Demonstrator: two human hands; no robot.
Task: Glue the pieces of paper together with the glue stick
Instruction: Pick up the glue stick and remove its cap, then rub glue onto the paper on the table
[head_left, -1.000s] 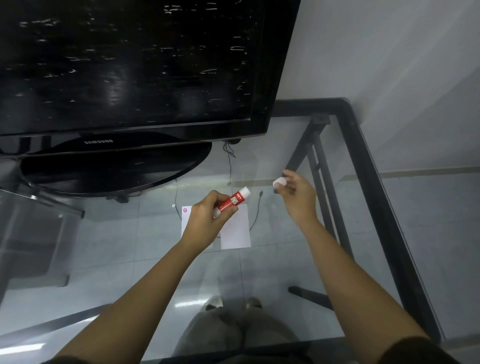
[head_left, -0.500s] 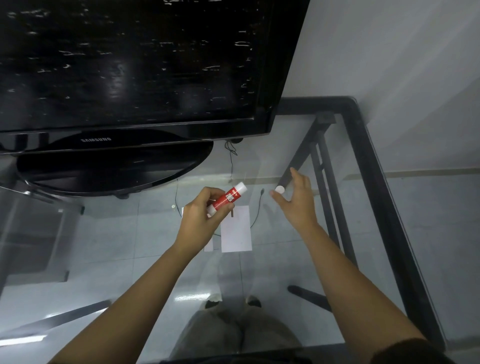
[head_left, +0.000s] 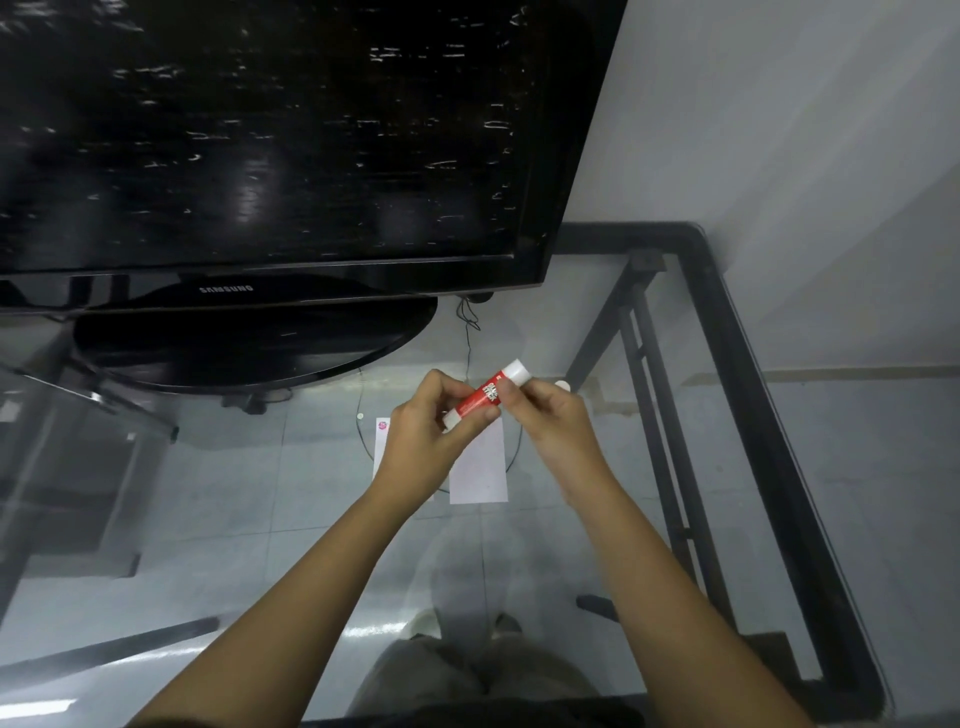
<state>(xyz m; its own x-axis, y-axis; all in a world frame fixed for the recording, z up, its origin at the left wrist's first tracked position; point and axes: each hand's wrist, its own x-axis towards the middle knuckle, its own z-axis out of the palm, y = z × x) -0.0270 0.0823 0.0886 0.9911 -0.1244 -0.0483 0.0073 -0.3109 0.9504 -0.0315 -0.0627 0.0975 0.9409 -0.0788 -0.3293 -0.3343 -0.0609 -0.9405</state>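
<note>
Glue stick (head_left: 487, 397), red, gripped at both ends by left hand (head_left: 426, 441) and right hand (head_left: 553, 415) above two paper pieces (head_left: 478, 465) on glass worktop (head_left: 727, 519), probably for twisting.

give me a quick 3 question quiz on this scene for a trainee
1. True or false: the glue stick is lying flat on the glass table.
2. Which hands touch the glue stick? A) left only B) right only C) both
3. Fill in: the small white cap rests on the table just beyond the ____ hand.

Key
1. False. It is held up above the papers.
2. C. The left hand grips the lower body and the right hand pinches the upper part.
3. Right.
</note>
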